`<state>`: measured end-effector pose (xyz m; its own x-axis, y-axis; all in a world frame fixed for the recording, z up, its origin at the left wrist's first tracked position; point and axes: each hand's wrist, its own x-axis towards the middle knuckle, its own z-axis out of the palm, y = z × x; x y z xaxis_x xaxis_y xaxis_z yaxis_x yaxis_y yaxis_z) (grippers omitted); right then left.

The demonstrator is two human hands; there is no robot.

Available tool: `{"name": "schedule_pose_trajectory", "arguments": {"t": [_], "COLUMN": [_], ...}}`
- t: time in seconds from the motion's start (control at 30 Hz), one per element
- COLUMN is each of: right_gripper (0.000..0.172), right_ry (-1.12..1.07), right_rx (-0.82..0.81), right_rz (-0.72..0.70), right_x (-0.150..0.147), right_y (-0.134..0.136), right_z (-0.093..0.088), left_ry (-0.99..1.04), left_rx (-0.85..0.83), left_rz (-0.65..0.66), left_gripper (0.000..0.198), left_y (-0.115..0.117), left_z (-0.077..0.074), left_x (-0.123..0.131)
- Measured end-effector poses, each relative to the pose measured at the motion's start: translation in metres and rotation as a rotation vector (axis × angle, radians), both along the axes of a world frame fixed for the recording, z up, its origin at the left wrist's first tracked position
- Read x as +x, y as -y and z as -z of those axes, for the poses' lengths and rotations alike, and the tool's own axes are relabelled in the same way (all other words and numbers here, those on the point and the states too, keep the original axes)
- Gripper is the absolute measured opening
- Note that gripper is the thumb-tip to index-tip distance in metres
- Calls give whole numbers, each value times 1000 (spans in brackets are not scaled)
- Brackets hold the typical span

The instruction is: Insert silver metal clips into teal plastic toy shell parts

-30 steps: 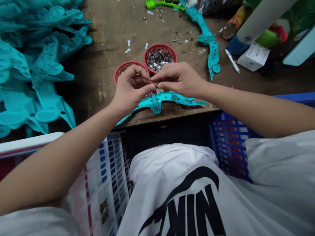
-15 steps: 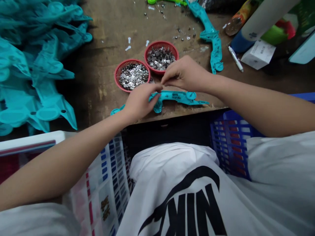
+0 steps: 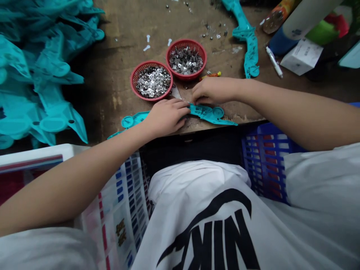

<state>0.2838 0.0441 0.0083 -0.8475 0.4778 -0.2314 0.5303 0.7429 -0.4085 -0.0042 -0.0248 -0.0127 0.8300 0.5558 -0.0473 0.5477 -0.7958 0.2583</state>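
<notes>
A long teal plastic part [image 3: 210,113] lies along the near edge of the brown table [image 3: 112,93]. My left hand [image 3: 165,116] rests on its middle with fingers curled down over it. My right hand [image 3: 212,91] presses on the part just right of that, fingertips pinched together at its top edge; what they pinch is too small to see. Two small red baskets hold shiny metal pieces, one [image 3: 152,80] just beyond my left hand and the other [image 3: 186,60] behind it to the right.
A big heap of teal plastic parts [image 3: 39,71] fills the table's left side. Another teal part [image 3: 247,41], a white pen [image 3: 274,62], a white box [image 3: 302,56] and bottles sit at the back right. A blue crate [image 3: 264,161] and a white crate [image 3: 120,210] flank my lap.
Both hands have dropped from in front of the baskets down onto the teal part, which now lies flat at the table edge. The nearer basket is uncovered.
</notes>
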Motion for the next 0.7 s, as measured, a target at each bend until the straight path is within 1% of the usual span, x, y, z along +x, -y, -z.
{"name": "schedule_pose_trajectory", "arguments": {"t": [0.17, 0.23, 0.3, 0.37, 0.4, 0.47, 0.53, 0.57, 0.6, 0.63, 0.7], "right_gripper": [28, 27, 25, 25, 25, 29, 42, 49, 53, 54, 49], "right_ry": [-15, -24, -28, -6, 25, 165, 366, 454, 519, 558, 576], "right_rx": [-31, -35, -56, -71, -49, 72, 211, 249, 257, 241, 204], "right_rz": [-78, -73, -47, 42, 127, 362, 564, 615, 637, 637, 626], "right_x": [-3, -4, -4, -2, -2, -1, 0, 0, 0, 1, 2], "right_y": [3, 3, 2, 0, 0, -1, 0, 1, 2, 2, 2], "right_z": [5, 7, 4, -5, -12, -28, -43, -49, -52, -53, -50], "left_ry": [-23, -31, -27, -23, -22, -16, 0, 7, 10, 7, -17], "left_rx": [11, 13, 9, 10, 18, 42, 60, 68, 77, 88, 127], "left_rz": [-5, -6, -10, -12, -14, -24, -32, -32, -28, -24, -33], "left_gripper": [52, 52, 51, 48, 48, 50, 56, 58, 58, 57, 52], "left_y": [0, 0, -1, -1, -1, 0, 1, 1, 1, 1, -1], "left_z": [1, 1, 2, 3, 3, 5, 8, 9, 10, 11, 12], "left_x": [2, 2, 1, 1, 1, 1, 1, 1, 1, 0, -1]}}
